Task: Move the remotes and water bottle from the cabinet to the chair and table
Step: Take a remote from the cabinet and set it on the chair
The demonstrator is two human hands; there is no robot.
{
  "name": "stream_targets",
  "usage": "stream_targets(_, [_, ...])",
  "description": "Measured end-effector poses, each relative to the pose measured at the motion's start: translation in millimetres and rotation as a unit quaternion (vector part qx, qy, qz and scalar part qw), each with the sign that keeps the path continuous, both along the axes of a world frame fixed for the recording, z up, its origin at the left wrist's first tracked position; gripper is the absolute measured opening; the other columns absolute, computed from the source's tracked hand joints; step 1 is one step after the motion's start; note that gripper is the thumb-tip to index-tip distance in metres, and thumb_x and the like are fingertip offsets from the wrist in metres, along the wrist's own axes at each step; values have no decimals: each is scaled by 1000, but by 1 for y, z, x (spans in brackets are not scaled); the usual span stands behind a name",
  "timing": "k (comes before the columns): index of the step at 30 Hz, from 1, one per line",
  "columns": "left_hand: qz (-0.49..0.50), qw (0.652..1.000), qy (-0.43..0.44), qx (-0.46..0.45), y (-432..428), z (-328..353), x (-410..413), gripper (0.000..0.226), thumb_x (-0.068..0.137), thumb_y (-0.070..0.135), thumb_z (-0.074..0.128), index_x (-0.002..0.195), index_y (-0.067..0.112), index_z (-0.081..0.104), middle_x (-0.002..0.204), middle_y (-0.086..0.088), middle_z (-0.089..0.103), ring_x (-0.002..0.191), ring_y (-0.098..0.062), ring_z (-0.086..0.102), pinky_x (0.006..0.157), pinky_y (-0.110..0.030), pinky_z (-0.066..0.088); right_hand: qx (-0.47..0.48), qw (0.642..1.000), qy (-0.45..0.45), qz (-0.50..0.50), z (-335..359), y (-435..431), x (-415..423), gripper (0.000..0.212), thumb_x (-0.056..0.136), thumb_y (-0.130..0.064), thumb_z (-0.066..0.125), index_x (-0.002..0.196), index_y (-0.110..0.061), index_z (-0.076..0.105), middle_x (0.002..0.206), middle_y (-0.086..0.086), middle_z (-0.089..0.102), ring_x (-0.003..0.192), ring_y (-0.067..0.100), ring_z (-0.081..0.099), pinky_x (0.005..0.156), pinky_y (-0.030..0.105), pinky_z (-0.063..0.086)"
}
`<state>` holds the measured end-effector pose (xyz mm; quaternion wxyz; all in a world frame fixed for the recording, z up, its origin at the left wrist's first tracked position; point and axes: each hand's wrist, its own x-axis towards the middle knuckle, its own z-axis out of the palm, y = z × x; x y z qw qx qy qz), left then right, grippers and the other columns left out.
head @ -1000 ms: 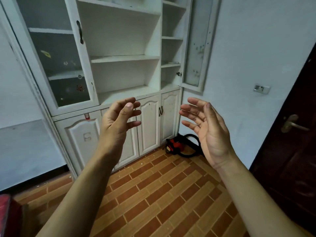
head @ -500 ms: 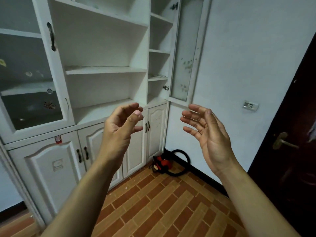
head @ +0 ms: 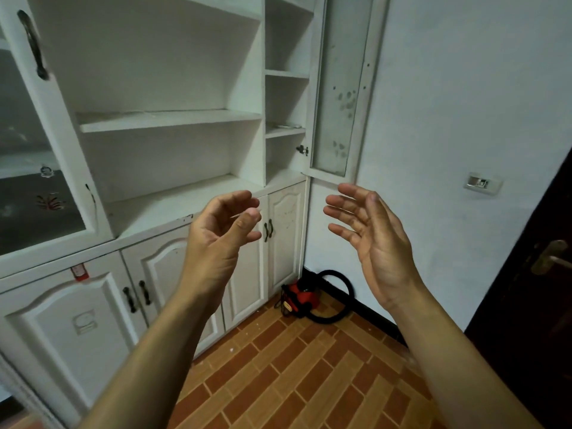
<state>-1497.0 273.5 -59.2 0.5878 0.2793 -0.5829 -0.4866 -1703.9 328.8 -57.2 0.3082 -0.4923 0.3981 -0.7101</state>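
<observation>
A white-painted wall point(head: 464, 103), scuffed in places, fills the right of the view and carries a small pale switch plate point(head: 482, 182). At the far right edge stands a dark wooden door point(head: 532, 289) with a brass lever handle point(head: 549, 258). The floor point(head: 294, 376) is laid in brown and tan rectangular tiles set on the diagonal, with a black skirting strip point(head: 368, 314) along the foot of the wall. In the corner on the tiles sits a small red vacuum cleaner point(head: 298, 298) with a black hose point(head: 337, 292) looped beside it. The light is dim and even, with a cool greenish cast
</observation>
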Motion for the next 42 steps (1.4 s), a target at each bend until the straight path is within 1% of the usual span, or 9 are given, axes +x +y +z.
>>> stream_targets(2, [7, 1000, -11, -7, -22, 2, -13, 44, 83, 31, 65, 124, 15, 62, 120, -3, 70, 110, -21, 69, 87, -36, 58, -13, 1000, -6, 9, 2, -25, -14, 47, 95, -48, 39, 125, -20, 64, 122, 8, 71, 118, 23, 68, 104, 43, 52])
stream_targets(5, [20, 1000, -14, -8, -66, 15, -39, 32, 94, 21, 61, 125, 14, 62, 120, -4, 70, 109, -22, 69, 88, -37, 58, -28, 999, -20, 14, 11, -70, -43, 48, 95, -47, 39, 125, -19, 63, 122, 8, 71, 118, 22, 68, 103, 42, 53])
stream_targets(9, [28, 1000, -8, -11, -118, 32, -74, 25, 96, 18, 59, 120, 18, 64, 120, -4, 70, 110, -23, 69, 89, -39, 58, -30, 999, -17, 19, 17, -122, -79, 47, 96, -47, 39, 126, -19, 63, 122, 7, 71, 118, 22, 68, 102, 42, 52])
stream_targets(17, [32, 999, -16, -12, -210, 24, -133, 26, 96, 20, 60, 122, 18, 64, 115, 0, 73, 105, -20, 71, 86, -37, 61, -24, 999, -33, 14, 16, -207, -139, 46, 96, -47, 41, 125, -20, 64, 123, 8, 71, 118, 22, 68, 102, 41, 53])
stream_targets(20, [26, 999, -17, -11, -254, 17, -146, 30, 95, 21, 59, 125, 17, 62, 116, 1, 72, 105, -18, 71, 83, -33, 61, -15, 999, -29, 0, 10, -247, -152, 46, 99, -56, 47, 123, -21, 65, 122, 8, 72, 118, 22, 68, 103, 43, 53])
stream_targets(24, [14, 1000, -4, -6, -313, 8, -158, 30, 95, 20, 60, 125, 16, 62, 118, 0, 72, 106, -19, 70, 83, -32, 60, -11, 1000, -15, -9, 5, -300, -159, 60, 80, -62, 50, 122, -22, 65, 121, 8, 73, 117, 22, 69, 102, 42, 53])
stream_targets(31, [-38, 997, -13, -58, -433, 15, -180, 25, 95, 20, 62, 120, 21, 64, 118, 5, 71, 111, -18, 67, 87, -34, 59, -21, 998, 20, -62, 18, -409, -165, 50, 92, -54, 41, 125, -23, 63, 123, 6, 72, 118, 21, 68, 104, 43, 53])
stream_targets(36, [-51, 998, 0, -43, -497, 11, -197, 24, 95, 19, 62, 118, 20, 65, 115, 6, 72, 109, -18, 69, 87, -36, 61, -1, 996, 27, -81, 19, -466, -177, 44, 101, -52, 38, 124, -23, 63, 121, 4, 73, 116, 19, 69, 103, 42, 54])
stream_targets(42, [-54, 998, -16, -13, -559, 3, -231, 23, 96, 18, 61, 118, 22, 65, 115, 6, 73, 109, -18, 69, 89, -40, 60, 4, 996, 15, -84, 14, -526, -218, 46, 95, -47, 36, 124, -24, 62, 122, 3, 73, 116, 19, 69, 104, 44, 53])
